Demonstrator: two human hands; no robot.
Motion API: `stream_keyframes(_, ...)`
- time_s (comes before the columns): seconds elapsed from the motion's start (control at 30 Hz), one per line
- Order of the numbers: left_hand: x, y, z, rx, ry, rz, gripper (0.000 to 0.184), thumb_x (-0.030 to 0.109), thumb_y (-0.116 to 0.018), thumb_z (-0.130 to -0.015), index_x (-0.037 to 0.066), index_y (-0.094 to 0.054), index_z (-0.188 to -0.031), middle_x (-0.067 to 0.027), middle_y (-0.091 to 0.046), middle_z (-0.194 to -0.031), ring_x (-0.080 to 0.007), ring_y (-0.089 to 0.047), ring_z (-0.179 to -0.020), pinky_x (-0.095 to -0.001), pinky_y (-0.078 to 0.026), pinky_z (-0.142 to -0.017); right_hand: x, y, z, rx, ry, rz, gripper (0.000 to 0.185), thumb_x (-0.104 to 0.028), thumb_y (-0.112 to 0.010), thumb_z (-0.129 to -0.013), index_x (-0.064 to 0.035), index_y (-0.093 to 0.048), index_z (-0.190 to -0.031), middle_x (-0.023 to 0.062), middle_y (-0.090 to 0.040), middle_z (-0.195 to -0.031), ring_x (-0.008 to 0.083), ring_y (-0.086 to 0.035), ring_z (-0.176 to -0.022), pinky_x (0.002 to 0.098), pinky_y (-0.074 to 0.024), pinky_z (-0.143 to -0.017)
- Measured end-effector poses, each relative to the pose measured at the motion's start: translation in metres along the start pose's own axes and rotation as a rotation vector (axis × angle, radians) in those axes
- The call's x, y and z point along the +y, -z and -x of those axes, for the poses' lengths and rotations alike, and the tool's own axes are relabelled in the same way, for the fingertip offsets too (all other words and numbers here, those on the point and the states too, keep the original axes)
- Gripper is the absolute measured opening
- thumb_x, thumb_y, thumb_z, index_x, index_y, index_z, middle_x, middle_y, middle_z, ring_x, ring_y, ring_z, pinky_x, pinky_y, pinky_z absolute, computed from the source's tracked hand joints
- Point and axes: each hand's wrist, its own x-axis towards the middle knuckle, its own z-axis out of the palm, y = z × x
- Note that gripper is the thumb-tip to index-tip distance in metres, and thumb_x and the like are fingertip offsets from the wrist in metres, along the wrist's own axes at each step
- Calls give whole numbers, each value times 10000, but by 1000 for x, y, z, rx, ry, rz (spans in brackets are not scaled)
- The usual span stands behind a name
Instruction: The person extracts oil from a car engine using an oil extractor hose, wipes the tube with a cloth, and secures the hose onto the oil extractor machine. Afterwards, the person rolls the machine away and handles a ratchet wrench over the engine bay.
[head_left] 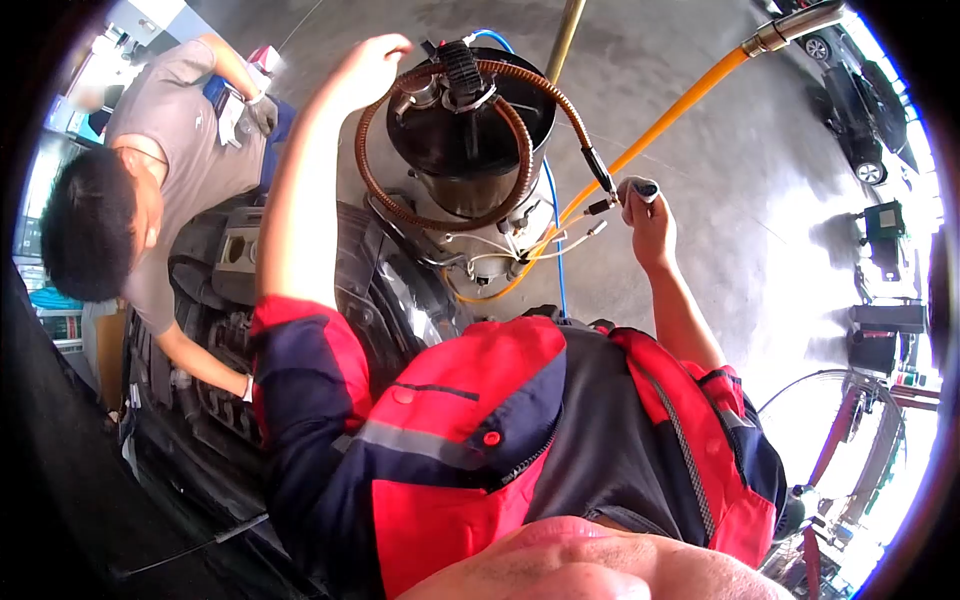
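My left hand [372,72] reaches forward beside the top of a dark drum [465,165], its fingers stretched out and bent a little at the tips. It is close to a coiled brown ribbed hose [365,165]; whether it touches the hose I cannot tell. A black clamp-like piece [460,75] sits across the drum's top with a metal fitting. Off to the right, my right hand [650,222] is closed around a white cloth [630,195] and a dark round-ended object [648,190]. The hose's black end fitting [597,165] comes down right beside this hand.
A person [180,120] leans over an open engine bay [215,330] at left, one gloved hand showing. An orange hose [680,105] slants across the grey floor [720,220]. A blue hose [556,230] runs past the drum. Parked cars [865,130] line the far right.
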Motion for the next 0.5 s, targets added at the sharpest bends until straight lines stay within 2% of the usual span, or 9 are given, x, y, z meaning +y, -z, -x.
stream_keyframes(0.03,-3,-7,-19,-5,-54,2,249,68,-536,-969,49,-653,-1189,-145,-693,-1145,-277,-642,-1058,-356,-492,-955,-2,3,3,-7,13,7,181,-166,-534,-1044,-23,-645,-1060,-23,-571,-810,63,-464,-690,232,-388,-634)
stream_keyframes(0.13,-19,-26,-65,-52,-371,-192,423,-74,-557,-827,78,-679,-1202,-200,-692,-1162,-346,-673,-1027,-421,-525,-898,-7,12,15,-3,49,83,177,-168,-555,-1034,-34,-657,-1088,-20,-573,-806,64,-483,-694,235,-405,-629)
stream_keyframes(0.17,-16,-27,-70,-112,-365,-167,519,-119,-569,-756,120,-694,-1200,-151,-693,-1187,-350,-645,-1071,-420,-509,-962,-10,14,21,11,48,100,178,-171,-557,-1034,-36,-658,-1089,-21,-567,-801,65,-484,-692,237,-404,-625)
stream_keyframes(0.27,-10,-29,-84,-270,-361,-364,435,-52,-589,-845,155,-692,-1213,-48,-668,-1258,-311,-570,-1167,-399,-456,-1052,-8,26,35,43,43,140,176,-180,-555,-1035,-40,-654,-1074,-28,-550,-791,64,-473,-678,243,-402,-611)
stream_keyframes(0.3,-10,-28,-84,-238,-383,-410,417,-41,-597,-833,163,-705,-1180,-15,-672,-1251,-287,-578,-1155,-396,-472,-1032,-8,30,41,55,26,143,174,-177,-553,-1036,-38,-651,-1068,-28,-548,-789,63,-469,-675,242,-400,-609)
stream_keyframes(0.4,-2,-20,-82,-259,-400,-541,381,-22,-602,-833,163,-714,-1147,-16,-679,-1232,-279,-584,-1149,-407,-478,-1021,-2,37,55,92,-8,97,166,-166,-545,-1035,-32,-641,-1052,-32,-539,-784,58,-444,-657,236,-382,-594)
stream_keyframes(0.43,-12,-24,-85,-263,-382,-536,420,19,-635,-818,208,-711,-1185,-1,-688,-1206,-273,-582,-1181,-405,-487,-1018,0,37,57,93,-13,96,167,-167,-546,-1035,-31,-640,-1052,-33,-538,-784,58,-440,-655,235,-378,-590)
stream_keyframes(0.5,-21,-28,-88,-265,-343,-603,426,27,-642,-820,221,-706,-1194,-13,-688,-1193,-273,-584,-1185,-407,-488,-1017,2,38,58,79,-23,123,170,-175,-558,-1035,-26,-640,-1046,-36,-542,-791,54,-428,-649,235,-366,-581)
